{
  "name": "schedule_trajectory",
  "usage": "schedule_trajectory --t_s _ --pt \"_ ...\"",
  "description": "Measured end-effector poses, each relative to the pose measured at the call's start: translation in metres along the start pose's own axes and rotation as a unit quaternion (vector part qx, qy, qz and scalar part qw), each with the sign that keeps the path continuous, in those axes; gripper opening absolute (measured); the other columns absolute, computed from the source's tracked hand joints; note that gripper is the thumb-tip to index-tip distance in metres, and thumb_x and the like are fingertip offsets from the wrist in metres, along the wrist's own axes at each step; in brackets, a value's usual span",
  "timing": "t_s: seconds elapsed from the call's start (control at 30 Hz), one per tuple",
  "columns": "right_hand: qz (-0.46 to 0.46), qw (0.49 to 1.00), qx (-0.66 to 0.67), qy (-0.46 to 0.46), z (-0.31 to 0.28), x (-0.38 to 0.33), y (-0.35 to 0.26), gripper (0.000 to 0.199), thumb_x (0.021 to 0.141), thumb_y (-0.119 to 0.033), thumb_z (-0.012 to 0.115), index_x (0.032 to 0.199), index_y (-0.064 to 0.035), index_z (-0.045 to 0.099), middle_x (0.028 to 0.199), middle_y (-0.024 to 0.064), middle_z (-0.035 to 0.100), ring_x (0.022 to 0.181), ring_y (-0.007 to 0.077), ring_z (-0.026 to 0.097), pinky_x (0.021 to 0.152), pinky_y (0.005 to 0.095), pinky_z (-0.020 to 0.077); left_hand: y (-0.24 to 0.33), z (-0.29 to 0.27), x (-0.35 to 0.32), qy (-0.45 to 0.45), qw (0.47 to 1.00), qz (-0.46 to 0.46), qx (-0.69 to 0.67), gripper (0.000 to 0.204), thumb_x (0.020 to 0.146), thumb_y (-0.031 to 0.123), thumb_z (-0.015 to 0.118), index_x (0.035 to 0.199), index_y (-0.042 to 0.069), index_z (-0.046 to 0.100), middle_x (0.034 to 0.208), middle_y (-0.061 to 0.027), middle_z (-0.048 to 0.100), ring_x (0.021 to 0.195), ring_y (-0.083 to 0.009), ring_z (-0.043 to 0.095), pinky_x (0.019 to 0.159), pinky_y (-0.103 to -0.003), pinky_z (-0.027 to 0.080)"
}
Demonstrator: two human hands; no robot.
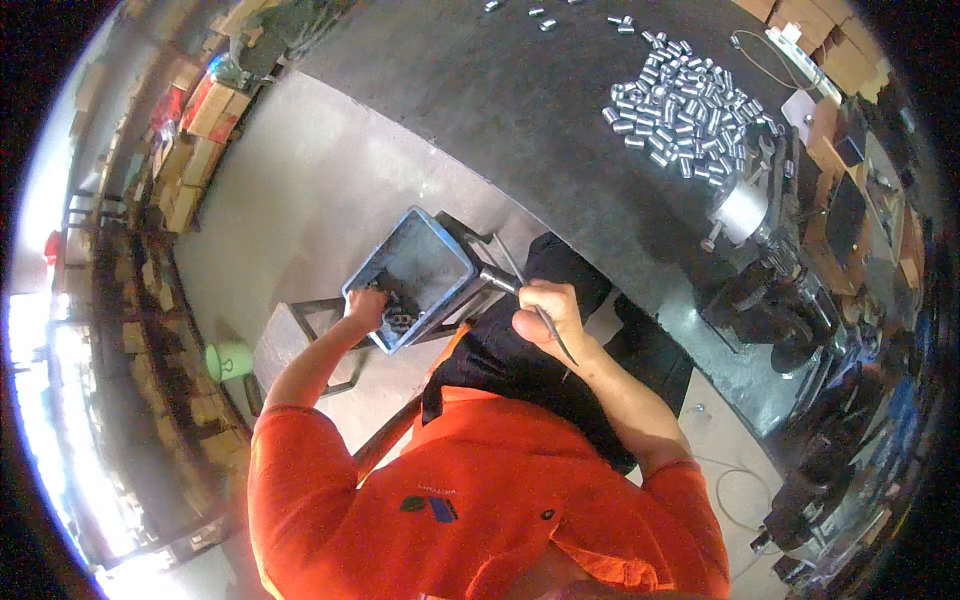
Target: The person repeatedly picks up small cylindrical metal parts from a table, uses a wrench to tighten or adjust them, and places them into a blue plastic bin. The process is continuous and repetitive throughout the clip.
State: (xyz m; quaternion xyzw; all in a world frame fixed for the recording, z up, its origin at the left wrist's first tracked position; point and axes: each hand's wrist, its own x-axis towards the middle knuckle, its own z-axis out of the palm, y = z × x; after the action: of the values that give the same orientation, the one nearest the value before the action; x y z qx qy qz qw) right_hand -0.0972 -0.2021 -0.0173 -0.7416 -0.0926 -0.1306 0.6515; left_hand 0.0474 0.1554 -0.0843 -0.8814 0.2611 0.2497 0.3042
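Note:
My left hand (pixel 366 309) reaches over the near-left side of a blue plastic crate (pixel 437 322). Its fingers are curled by small metal parts (pixel 402 318) lying in the crate's near corner; what they pinch, if anything, is hidden. Just right of the crate, my right hand (pixel 552 312) is closed around a thin metal rod (pixel 509 258), whose dark end sticks out toward my wrist. A short shiny metal cylinder (pixel 499 279) shows at the fingers of that hand, pointing at the crate; whether it joins the rod I cannot tell.
A dark workbench (pixel 500 90) runs diagonally on the right, bearing a heap of shiny metal sleeves (pixel 685 110). Toward its right end stand a metal machine fixture (pixel 740 210) and a wrench (pixel 766 150). Shelves with boxes (pixel 190 180) line the left; a green bin (pixel 230 361) sits there.

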Motion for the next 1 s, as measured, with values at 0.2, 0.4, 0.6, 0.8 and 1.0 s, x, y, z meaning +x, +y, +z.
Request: schedule_trajectory --t_s 0.2,0.4,0.6,0.8,1.0 --pt "0.007 1.0 -0.003 0.005 0.004 -0.001 -0.004 0.027 0.066 -0.009 0.065 0.06 -0.0038 0.04 0.056 0.0071 0.036 0.047 0.0187 0.038 0.045 0.0331 0.0289 0.0 -0.006 0.002 -0.038 0.999 0.014 0.017 0.018 0.067 0.016 0.065 0.084 0.015 0.071 0.088 -0.0081 0.069 0.085 -0.0254 0.067 0.07 -0.04 0.052" --pt "-0.003 1.0 -0.01 0.0 0.004 0.0 -0.006 0.027 0.068 -0.013 0.062 0.059 -0.0037 0.039 0.056 0.0072 0.034 0.047 0.0184 0.036 0.045 0.0324 0.0267 0.0 -0.019 0.004 -0.031 1.0 -0.005 -0.001 0.017 0.067 0.018 0.066 0.083 0.011 0.07 0.085 -0.0106 0.069 0.082 -0.0281 0.067 0.065 -0.041 0.052" --pt "-0.005 0.999 -0.039 -0.009 0.003 -0.002 0.003 0.026 0.067 -0.015 0.065 0.061 -0.0041 0.042 0.056 0.0092 0.041 0.047 0.0228 0.043 0.045 0.0348 0.0316 0.023 -0.119 -0.021 -0.001 0.689 0.029 -0.724 0.018 0.079 0.012 0.062 0.085 -0.005 0.061 0.071 -0.0081 0.061 0.067 -0.0163 0.062 0.059 -0.031 0.05" --pt "-0.006 0.999 -0.036 -0.013 0.001 0.001 -0.001 0.025 0.066 -0.013 0.064 0.06 -0.0042 0.042 0.056 0.0099 0.04 0.046 0.0236 0.043 0.044 0.035 0.032 0.08 -0.151 -0.033 -0.059 0.343 0.167 -0.923 0.036 0.081 0.019 0.063 0.106 -0.005 0.057 0.081 -0.0133 0.062 0.068 -0.0236 0.061 0.071 -0.036 0.049" --pt "0.016 0.999 -0.029 0.001 -0.003 0.001 -0.002 0.023 0.064 -0.012 0.064 0.059 -0.0042 0.043 0.056 0.0107 0.042 0.046 0.0255 0.044 0.044 0.036 0.0325 0.092 -0.154 -0.031 -0.087 0.246 0.164 -0.951 0.029 0.084 0.023 0.061 0.1 -0.001 0.059 0.07 -0.0099 0.058 0.059 -0.0199 0.053 0.066 -0.034 0.046"
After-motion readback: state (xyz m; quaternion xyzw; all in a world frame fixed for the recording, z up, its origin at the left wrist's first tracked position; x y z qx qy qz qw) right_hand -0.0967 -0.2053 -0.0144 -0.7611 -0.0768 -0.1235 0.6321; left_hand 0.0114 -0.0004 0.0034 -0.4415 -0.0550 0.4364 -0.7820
